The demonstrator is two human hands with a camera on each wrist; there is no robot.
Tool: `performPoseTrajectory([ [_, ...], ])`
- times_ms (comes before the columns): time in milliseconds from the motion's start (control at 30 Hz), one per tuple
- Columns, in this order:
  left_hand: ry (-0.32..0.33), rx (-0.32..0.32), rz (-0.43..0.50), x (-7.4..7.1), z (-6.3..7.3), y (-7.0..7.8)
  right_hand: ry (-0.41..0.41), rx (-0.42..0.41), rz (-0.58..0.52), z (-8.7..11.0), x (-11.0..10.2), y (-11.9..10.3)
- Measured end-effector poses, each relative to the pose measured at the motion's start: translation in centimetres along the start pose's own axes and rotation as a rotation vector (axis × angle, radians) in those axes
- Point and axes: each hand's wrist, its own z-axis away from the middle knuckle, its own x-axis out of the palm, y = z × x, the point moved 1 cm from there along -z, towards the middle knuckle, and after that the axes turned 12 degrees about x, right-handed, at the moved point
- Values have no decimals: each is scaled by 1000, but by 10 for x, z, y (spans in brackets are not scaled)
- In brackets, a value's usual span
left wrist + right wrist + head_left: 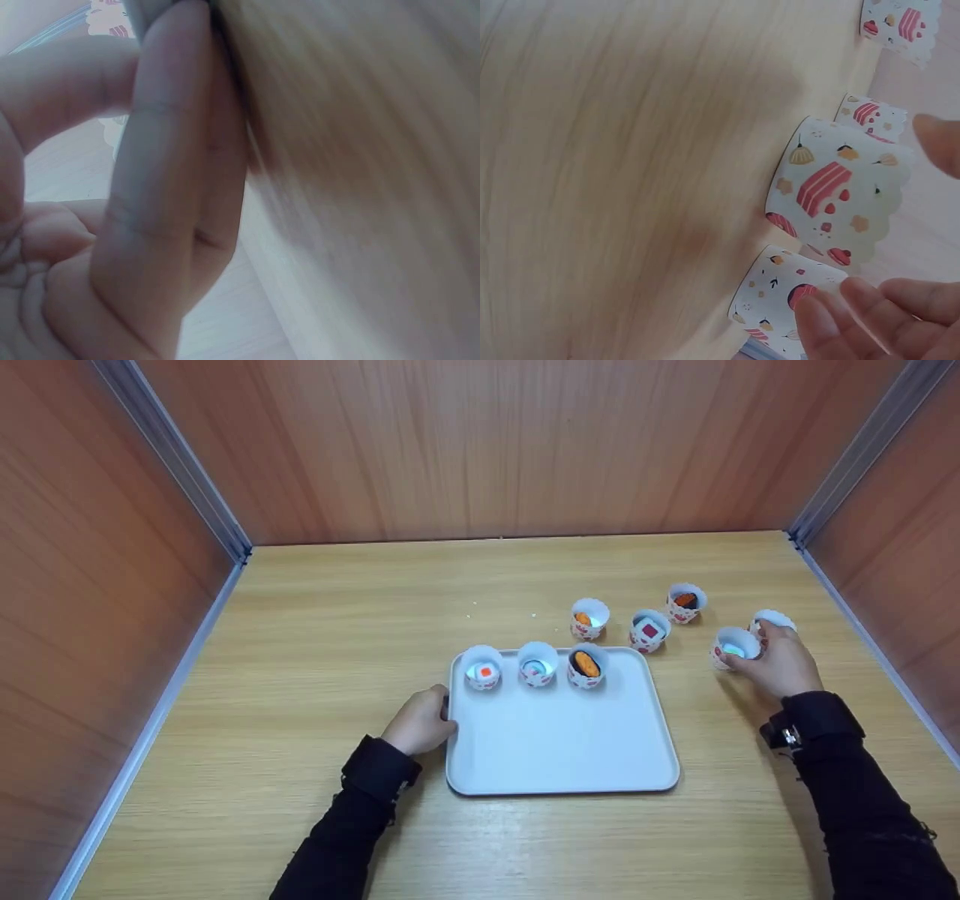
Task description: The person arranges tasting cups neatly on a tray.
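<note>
My left hand (421, 721) grips the left rim of a white tray (562, 742), thumb on top and fingers curled beneath. In the left wrist view, those bent fingers (161, 165) fill much of the frame. On the tray's back edge stand three printed paper cups with small pieces inside: one cup (482, 667), another (538, 664), and one with an orange-and-black piece (586, 665). At the right, my right hand (784, 664) spreads thumb and fingers around a paper cup (832, 195); a gap shows at the thumb. Its fingers are beside another cup (761, 289).
Behind the tray's right corner stand three more filled cups: one cup (589, 619), one with a white-and-red piece (649, 631) and one farther back (686, 603). Wood-look panels (480, 450) with metal corner strips (184, 457) enclose the table (315, 630).
</note>
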Motion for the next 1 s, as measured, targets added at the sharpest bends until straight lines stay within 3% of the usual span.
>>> performPoseTrajectory([
  [333, 3, 2, -10, 0, 0, 1, -92, 52, -30, -5, 4, 5],
  [667, 12, -16, -20, 0, 0, 1, -175, 166, -59, -10, 7, -1],
  [800, 8, -13, -14, 1, 0, 1, -175, 196, -50, -11, 10, -3],
  [1000, 13, 8, -22, 0, 0, 1, -134, 152, -32, -11, 12, -6],
])
